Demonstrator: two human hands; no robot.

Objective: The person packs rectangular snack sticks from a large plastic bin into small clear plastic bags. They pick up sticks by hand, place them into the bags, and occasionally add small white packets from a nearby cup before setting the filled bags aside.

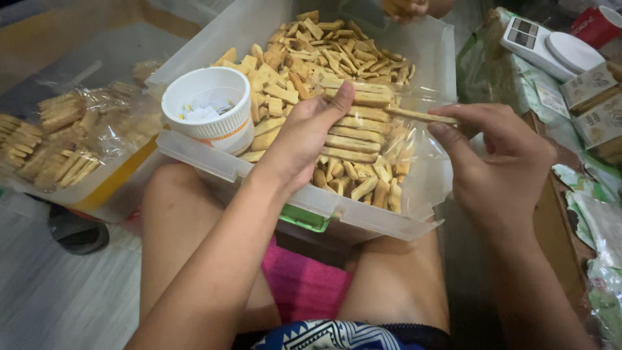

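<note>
A clear plastic bin rests on my lap, heaped with tan stick-shaped biscuits. My left hand cups a clear plastic bag holding a neat stack of long biscuit sticks. My right hand pinches one long biscuit stick by its end, its tip lying at the top of the stack in the bag. A white paper cup with small packets inside sits in the bin's near left corner.
Filled clear bags of biscuit sticks lie on a tray at the left. A white kitchen scale, small cartons and green packets sit at the right. Another person's hand reaches in at the top.
</note>
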